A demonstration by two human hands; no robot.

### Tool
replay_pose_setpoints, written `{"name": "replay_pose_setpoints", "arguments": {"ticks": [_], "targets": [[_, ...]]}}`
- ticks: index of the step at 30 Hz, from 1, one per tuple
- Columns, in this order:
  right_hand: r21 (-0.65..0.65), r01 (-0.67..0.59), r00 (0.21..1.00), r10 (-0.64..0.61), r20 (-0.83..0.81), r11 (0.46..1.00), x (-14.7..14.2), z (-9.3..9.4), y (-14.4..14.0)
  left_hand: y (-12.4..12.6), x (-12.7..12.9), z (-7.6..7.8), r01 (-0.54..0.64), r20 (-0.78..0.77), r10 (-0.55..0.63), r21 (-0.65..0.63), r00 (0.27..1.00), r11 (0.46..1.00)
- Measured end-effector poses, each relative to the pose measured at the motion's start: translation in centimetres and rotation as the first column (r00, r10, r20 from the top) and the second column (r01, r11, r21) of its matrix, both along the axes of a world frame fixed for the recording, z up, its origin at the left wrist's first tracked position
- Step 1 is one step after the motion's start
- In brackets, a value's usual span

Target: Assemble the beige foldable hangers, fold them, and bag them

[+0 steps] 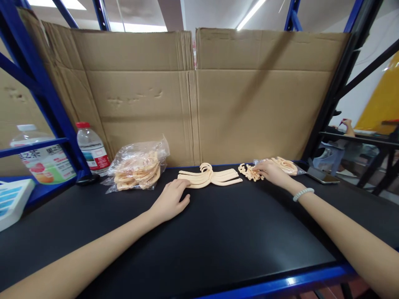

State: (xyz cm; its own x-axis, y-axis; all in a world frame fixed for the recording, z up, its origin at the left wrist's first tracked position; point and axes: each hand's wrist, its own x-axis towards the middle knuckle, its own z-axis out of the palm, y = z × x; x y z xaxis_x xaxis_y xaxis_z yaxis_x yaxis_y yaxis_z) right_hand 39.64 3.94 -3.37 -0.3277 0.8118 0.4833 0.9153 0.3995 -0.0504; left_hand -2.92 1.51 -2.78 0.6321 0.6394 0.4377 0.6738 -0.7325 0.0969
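Note:
In the middle of the black table several cream hangers (209, 177) lie flat in a fanned stack, their curved hooks toward the back. My left hand (171, 199) rests at the stack's left end, fingers stretched out, fingertips touching the lowest hanger arms. To the right of the stack is a small heap of cream hook-like pieces (249, 171). Over that heap my right hand (272, 172) reaches down with fingers bent together at its right side. Whatever lies between those fingertips is hidden. A pale bead bracelet (303, 194) circles the right wrist.
A clear bag of cream hangers (137, 168) sits at the left, beside a red-capped water bottle (92, 149). Behind my right hand is another bag (285, 166), near a phone (322, 175). Cardboard (264, 95) walls the back; blue posts stand at the sides. Another person's hand (346, 123) shows far right.

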Motion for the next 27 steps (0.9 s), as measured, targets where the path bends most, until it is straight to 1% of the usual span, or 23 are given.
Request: {"name": "replay_pose_setpoints", "arguments": {"ticks": [11,14,17,19,22,25,27], "targets": [[0.091,-0.006,1.0,0.006,-0.002,0.996,0.6,-1.3,0.7,-0.1,0.1,0.1,0.008,0.03,-0.007,-0.019,1.0,1.0],[0.117,-0.02,1.0,0.021,-0.012,0.993,0.4,-1.2,0.5,0.1,0.0,0.0,0.024,0.052,-0.023,-0.02,0.998,1.0],[0.155,-0.028,0.999,0.033,-0.031,0.988,0.0,-0.8,0.1,0.3,0.0,-0.2,0.065,0.099,-0.062,-0.022,0.993,0.998],[0.225,-0.021,0.995,0.042,-0.087,0.974,-0.5,-0.3,-0.4,0.5,0.0,-0.4,0.098,0.136,-0.093,-0.031,0.986,0.995],[0.366,0.033,0.97,0.058,-0.235,0.93,-1.8,0.7,-1.5,0.7,-0.1,-0.6,0.139,0.154,-0.131,-0.048,0.979,0.989],[0.434,0.119,0.915,0.071,-0.397,0.893,-3.6,2.0,-2.8,0.8,-0.1,-0.8,0.161,0.167,-0.151,-0.051,0.974,0.986],[0.444,0.187,0.854,0.078,-0.515,0.876,-5.0,2.8,-3.8,0.8,-0.1,-0.8,0.159,0.193,-0.147,-0.045,0.97,0.986]]}}
